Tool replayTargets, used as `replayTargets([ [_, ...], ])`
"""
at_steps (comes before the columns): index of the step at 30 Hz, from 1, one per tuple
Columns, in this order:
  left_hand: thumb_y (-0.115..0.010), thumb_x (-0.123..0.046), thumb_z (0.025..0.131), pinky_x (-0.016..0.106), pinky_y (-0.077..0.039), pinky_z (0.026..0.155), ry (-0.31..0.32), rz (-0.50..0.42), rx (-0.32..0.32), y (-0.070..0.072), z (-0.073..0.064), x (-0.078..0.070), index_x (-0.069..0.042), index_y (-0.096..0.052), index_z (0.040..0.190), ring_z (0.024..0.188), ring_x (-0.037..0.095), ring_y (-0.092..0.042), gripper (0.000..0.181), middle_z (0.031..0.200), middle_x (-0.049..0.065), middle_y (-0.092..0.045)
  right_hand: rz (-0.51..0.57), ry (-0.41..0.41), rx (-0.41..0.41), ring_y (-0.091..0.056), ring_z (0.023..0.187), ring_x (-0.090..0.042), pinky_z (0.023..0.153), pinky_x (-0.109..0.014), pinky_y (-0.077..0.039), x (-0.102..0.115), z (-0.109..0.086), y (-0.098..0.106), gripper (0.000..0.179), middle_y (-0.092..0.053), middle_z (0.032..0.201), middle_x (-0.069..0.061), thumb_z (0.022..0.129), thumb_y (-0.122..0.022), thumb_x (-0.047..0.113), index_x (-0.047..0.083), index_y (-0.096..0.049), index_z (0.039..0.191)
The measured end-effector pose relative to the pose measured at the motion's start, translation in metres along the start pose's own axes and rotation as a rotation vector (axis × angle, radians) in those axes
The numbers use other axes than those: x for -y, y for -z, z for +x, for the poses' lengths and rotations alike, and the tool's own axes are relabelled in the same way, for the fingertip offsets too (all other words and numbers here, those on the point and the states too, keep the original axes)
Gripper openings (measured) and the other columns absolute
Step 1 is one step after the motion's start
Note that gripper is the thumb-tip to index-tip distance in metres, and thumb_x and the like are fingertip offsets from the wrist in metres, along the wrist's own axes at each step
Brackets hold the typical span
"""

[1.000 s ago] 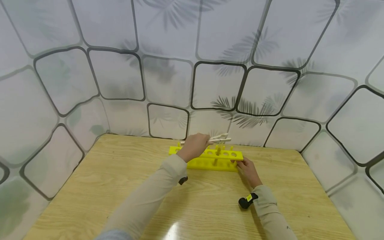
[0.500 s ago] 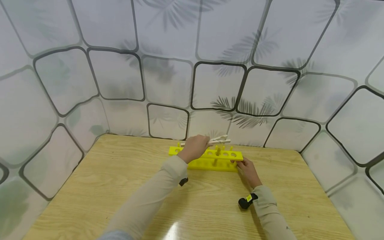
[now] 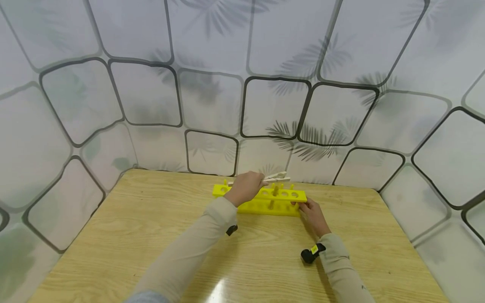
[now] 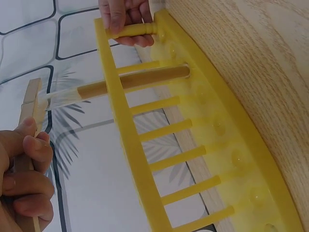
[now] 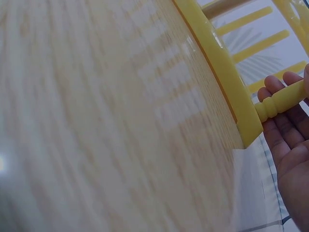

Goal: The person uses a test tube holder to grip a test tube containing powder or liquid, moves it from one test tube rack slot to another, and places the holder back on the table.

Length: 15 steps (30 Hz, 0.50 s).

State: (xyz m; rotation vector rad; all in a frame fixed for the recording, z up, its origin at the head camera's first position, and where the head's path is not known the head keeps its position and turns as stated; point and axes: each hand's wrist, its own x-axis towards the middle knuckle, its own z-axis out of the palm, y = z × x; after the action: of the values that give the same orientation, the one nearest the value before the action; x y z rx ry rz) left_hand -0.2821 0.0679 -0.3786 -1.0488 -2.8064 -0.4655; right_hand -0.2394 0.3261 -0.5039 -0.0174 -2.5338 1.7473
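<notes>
My left hand (image 3: 245,187) holds a wooden test tube clamp (image 3: 279,178), its fingers curled round the handle in the left wrist view. The clamp's front end lies at the mouth of a clear test tube (image 4: 63,98) with brown contents. Whether its jaws pinch the glass I cannot tell. That tube stands in a yellow test tube rack (image 3: 300,198), passing through a hole in the top plate down to the base. On the rack's right end, my right hand (image 3: 314,213) grips the end post (image 5: 282,100), with thumb and fingers on either side of it.
The rack rests on a wood-grain table (image 3: 265,256) near its back edge. Several yellow pegs (image 4: 178,161) stand along the rack's rear. A patterned cloth wall (image 3: 212,105) encloses the back and sides.
The left hand and the clamp have dropped slightly, the clamp's front end shifting a little left. The right hand and the rack stay practically in place.
</notes>
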Motion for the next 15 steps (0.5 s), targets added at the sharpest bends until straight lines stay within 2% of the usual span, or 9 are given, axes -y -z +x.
replayTargets([
  [9,-0.048,-0.030,0.098,0.020,-0.028,0.046,-0.016,-0.023,-0.007,-0.006,-0.002,0.002,-0.009,-0.051,0.074,0.047,0.009,-0.033,0.032,0.055,-0.002,-0.037,-0.003,0.000,0.001,-0.055,0.114,-0.019,0.095,-0.030,-0.047,-0.001,0.001,0.000,0.034,-0.059,0.120,-0.022,0.102,-0.041,0.023,-0.001,-0.054,0.121],
  [15,-0.050,-0.030,0.097,0.019,-0.028,0.045,-0.026,-0.014,-0.024,-0.011,-0.003,0.004,-0.010,-0.051,0.073,0.046,0.008,-0.032,0.032,0.054,-0.003,-0.036,-0.013,0.007,0.002,-0.057,0.112,-0.016,0.093,-0.026,-0.048,0.000,0.000,0.000,0.035,-0.059,0.120,-0.023,0.101,-0.042,0.024,-0.002,-0.054,0.121],
])
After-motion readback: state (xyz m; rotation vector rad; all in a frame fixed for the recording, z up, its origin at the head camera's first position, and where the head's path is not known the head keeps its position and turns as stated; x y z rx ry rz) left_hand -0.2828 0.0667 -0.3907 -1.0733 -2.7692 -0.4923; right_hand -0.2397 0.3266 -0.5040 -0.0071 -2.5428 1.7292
